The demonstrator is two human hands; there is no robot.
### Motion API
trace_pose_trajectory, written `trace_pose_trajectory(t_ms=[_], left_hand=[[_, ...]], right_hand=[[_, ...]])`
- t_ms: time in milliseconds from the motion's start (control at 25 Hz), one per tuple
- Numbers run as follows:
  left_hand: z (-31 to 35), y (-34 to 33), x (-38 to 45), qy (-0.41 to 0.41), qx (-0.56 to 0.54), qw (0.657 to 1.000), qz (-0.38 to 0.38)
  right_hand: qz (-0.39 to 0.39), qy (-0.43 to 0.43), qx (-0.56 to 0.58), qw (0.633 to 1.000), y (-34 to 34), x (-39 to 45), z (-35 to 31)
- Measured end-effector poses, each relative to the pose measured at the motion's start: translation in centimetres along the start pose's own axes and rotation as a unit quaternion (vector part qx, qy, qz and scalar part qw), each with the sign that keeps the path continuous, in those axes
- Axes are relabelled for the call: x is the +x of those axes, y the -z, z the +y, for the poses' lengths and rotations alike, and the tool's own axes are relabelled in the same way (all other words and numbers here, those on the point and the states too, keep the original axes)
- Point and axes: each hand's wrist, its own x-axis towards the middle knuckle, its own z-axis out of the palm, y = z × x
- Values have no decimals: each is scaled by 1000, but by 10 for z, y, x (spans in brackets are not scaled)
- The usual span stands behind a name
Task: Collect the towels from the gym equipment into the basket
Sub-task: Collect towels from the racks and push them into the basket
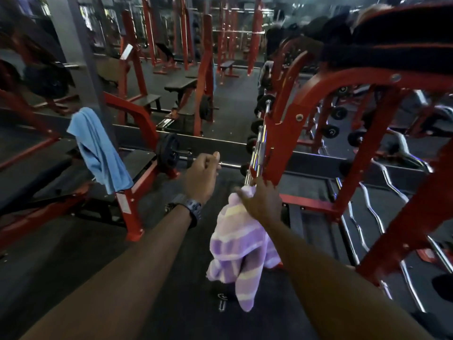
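My right hand (261,203) grips the top of a purple towel with pale yellow stripes (241,246), which hangs down below it over the dark floor. It is close to the foot of a red rack upright (282,133). My left hand (201,176), with a dark watch on the wrist, is curled into a loose fist and holds nothing. A light blue towel (100,148) is draped over the red frame of a weight bench at the left, well apart from both hands. No basket is in view.
A loaded barbell (171,153) lies low behind my left hand. Chrome bars (257,153) stand in the red rack ahead, curl bars (372,209) lie at the right. Red benches and racks fill the background, and a dumbbell (221,296) lies on the floor below the towel.
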Motion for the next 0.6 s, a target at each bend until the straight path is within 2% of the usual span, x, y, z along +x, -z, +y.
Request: trace_pose_trajectory(t_ms=[120, 160, 240, 360, 480, 600], left_hand=[[-10, -10, 31, 4, 14, 1000, 7], [-11, -12, 38, 6, 13, 1000, 5], [-10, -17, 56, 0, 10, 1000, 5], [0, -10, 80, -8, -10, 1000, 28], [12, 15, 96, -28, -1, 997, 67], [28, 68, 115, -48, -12, 991, 123]], right_hand=[[-110, 45, -156, 981, -38, 12, 12], [-114, 85, -214, 966, -48, 13, 16], [-64, 178, -277, 942, -58, 23, 22], [11, 277, -216, 936, -55, 43, 16], [57, 234, -112, 964, -27, 75, -31], [71, 219, 1, 973, 2, 110, -115]])
